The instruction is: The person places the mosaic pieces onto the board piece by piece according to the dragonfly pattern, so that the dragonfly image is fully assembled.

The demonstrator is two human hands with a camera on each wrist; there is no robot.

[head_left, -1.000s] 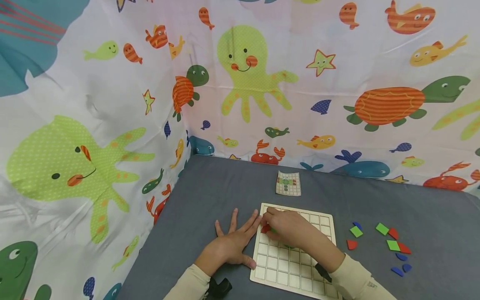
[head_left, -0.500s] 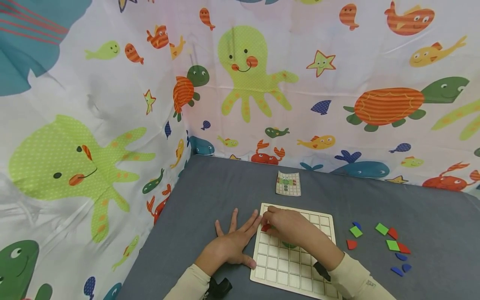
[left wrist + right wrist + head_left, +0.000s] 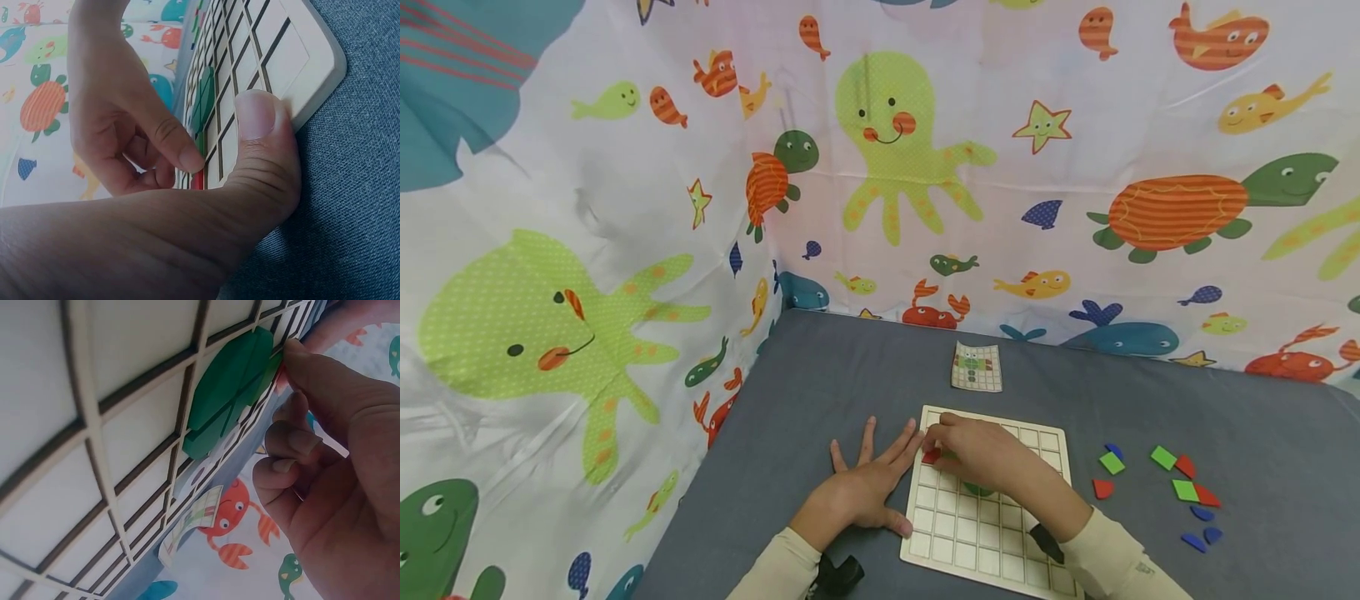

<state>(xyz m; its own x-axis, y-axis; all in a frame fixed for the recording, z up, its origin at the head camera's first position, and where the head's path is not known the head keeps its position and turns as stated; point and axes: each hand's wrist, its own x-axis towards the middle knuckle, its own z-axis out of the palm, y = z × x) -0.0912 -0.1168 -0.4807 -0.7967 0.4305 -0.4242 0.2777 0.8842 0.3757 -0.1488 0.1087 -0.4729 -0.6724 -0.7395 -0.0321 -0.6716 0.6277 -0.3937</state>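
Observation:
A pale gridded wooden board [image 3: 955, 552] lies on the grey cloth. My left hand [image 3: 861, 492] rests at its left side with fingers spread, the thumb on the board's edge. Over the upper left of the grid, my right hand [image 3: 981, 454] pinches a small red tile [image 3: 931, 456] between thumb and fingers, down at the board's surface. In the right wrist view, dark green tiles [image 3: 231, 387] form a rounded shape in the grid, with a lighter green tile [image 3: 267, 378] beside the right fingertips. My right hand covers part of these tiles in the head view.
A small pattern card [image 3: 976, 367] lies beyond the board. To the right are loose tiles: green [image 3: 1164, 457], red [image 3: 1103, 489] and blue [image 3: 1195, 542], several in all. A fabric printed with sea animals [image 3: 917, 275] hangs at the back and left.
The right fingers have shifted very slightly at the red tile, and a little more of the green below the hand shows. The left hand and the loose tiles stay put.

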